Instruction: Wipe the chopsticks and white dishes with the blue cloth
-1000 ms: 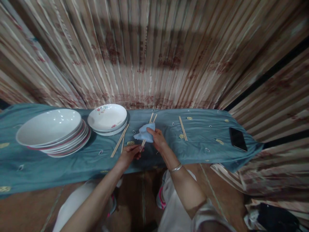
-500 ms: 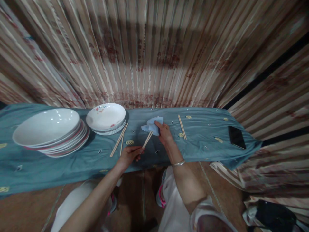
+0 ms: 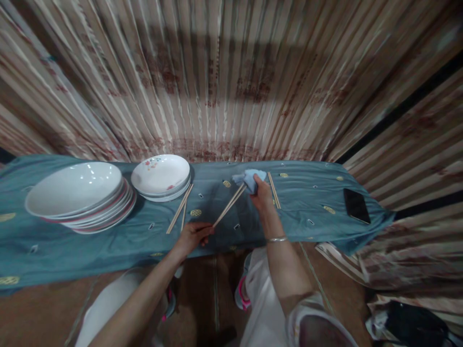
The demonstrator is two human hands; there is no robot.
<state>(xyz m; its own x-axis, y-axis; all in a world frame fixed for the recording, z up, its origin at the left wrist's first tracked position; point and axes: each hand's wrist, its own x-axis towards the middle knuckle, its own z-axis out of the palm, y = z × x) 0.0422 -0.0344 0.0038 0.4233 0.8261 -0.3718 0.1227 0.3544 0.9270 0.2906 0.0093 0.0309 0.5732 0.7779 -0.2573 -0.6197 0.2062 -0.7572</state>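
My left hand (image 3: 197, 237) is closed on the near ends of a pair of wooden chopsticks (image 3: 229, 206), which point up and to the right. Around their far ends, my right hand (image 3: 261, 193) grips a light blue cloth (image 3: 253, 180). To the right of that hand, another pair of chopsticks (image 3: 274, 190) lies on the table. Left of my left hand are several more loose chopsticks (image 3: 178, 210), some crossing at their upper ends.
A blue-green patterned cloth covers the table (image 3: 213, 178). Large bowls or dishes (image 3: 75, 190) are stacked at the left, beside a stack of floral plates (image 3: 161, 176). A black phone (image 3: 356, 205) lies at the right. Pleated curtains (image 3: 231, 86) hang behind.
My right hand and the blue cloth have slid right and slightly up along the chopsticks, toward the far ends, showing more of their length. My left hand has stayed nearly in place.
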